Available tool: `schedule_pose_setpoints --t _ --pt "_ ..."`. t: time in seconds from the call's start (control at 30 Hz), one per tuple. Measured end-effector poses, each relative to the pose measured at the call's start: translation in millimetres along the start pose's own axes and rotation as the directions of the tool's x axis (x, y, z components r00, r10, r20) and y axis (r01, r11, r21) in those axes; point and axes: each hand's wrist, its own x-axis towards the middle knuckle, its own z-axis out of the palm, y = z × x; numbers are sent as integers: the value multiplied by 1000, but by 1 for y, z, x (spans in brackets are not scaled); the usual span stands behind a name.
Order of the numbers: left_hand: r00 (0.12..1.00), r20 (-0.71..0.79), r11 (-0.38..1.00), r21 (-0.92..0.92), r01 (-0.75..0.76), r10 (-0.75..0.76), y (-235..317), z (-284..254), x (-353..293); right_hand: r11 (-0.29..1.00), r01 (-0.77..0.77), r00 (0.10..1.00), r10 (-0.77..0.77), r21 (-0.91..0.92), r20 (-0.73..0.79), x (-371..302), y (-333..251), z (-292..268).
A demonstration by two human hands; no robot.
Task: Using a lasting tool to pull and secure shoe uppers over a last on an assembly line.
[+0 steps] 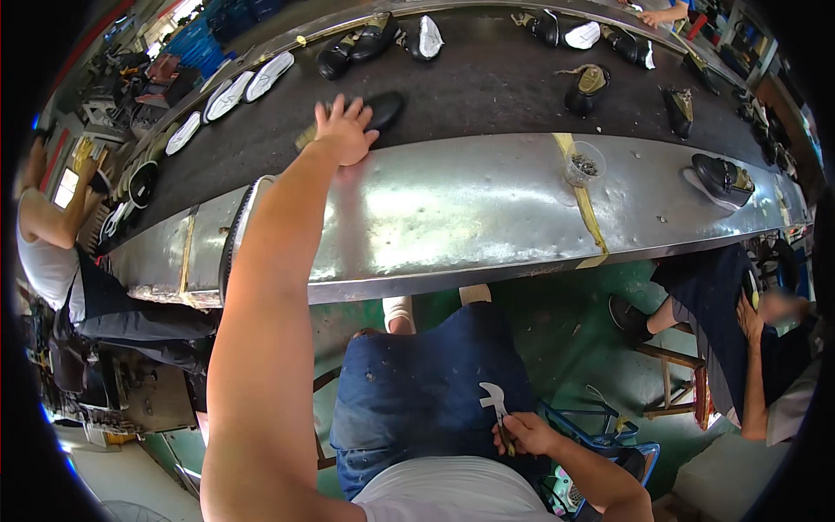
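My left arm reaches far across to the dark belt. My left hand (344, 135) is there with its fingers spread, over the near side of a black shoe (385, 111). The hand hides part of the shoe, and whether it touches it is hard to see. Low over my lap, my right hand (520, 433) is closed around the handles of metal pincers (494, 398), whose head points up and away. Beside my left forearm a white-and-black shoe sole (243, 222) stands at the metal ledge, partly covered by the arm.
A metal ledge (444, 209) runs before the dark belt (487, 96). On it are a clear cup (584, 163) of small metal bits and a black shoe (724, 181). White soles (228, 97) and several shoes lie on the belt. Co-workers sit left (56, 244) and right (748, 348).
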Motion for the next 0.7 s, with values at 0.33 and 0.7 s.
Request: schedule_pose_setpoints --t 0.33,0.7 --pt "948 180 923 -240 300 -261 -113 -19 -93 996 11 1000 -9 -93 29 -1 -8 -9" --pt "883 467 -544 -730 413 43 -108 -59 -246 992 79 996 -84 -101 -41 -7 10 7"
